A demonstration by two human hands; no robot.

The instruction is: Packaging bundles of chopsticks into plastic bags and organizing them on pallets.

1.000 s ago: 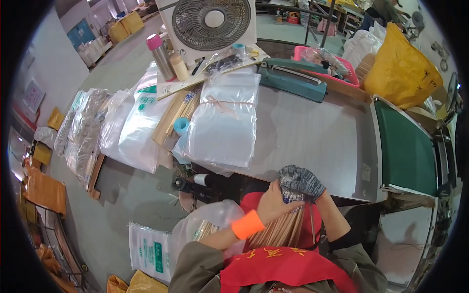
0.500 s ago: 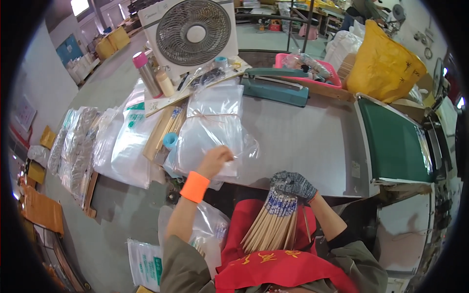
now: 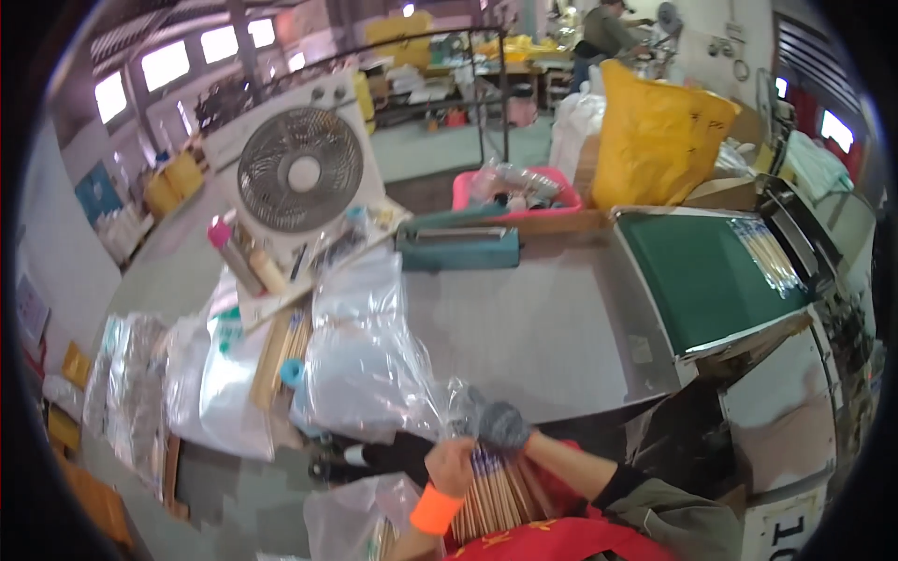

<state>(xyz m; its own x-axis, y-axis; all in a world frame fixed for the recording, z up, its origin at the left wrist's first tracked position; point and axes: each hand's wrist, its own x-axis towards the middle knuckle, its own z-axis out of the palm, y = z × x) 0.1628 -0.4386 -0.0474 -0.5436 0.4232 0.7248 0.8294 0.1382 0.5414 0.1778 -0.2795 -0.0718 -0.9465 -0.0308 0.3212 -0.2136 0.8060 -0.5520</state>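
Note:
My left hand (image 3: pixel 451 467), bare with an orange wristband, is closed beside the patterned ends of a bundle of chopsticks (image 3: pixel 494 500). Its fingers pinch a clear plastic bag (image 3: pixel 456 404), whose film stretches up toward the stack of plastic bags (image 3: pixel 360 374) on the table. In a grey knit glove, my right hand (image 3: pixel 505 426) grips the top of the bundle, and the bag's film lies against that glove. The chopsticks slant down over my red apron (image 3: pixel 533 542). Their blue-and-white ends are partly covered by my hands, and motion blurs the fingers.
A teal heat sealer (image 3: pixel 458 251) stands at the back of the grey table (image 3: pixel 533 327). Packed chopsticks (image 3: pixel 767 257) lie on a green surface (image 3: pixel 702 290) at right. Fan (image 3: pixel 304 173), thermos (image 3: pixel 234 254), pink basket (image 3: pixel 561 194) and yellow sack (image 3: pixel 655 140) stand behind. Another person (image 3: pixel 608 37) works far off.
My left hand has moved from the bag stack down and right to the chopsticks, drawing a bag with it. My right hand has shifted left in the picture. The view has tilted up.

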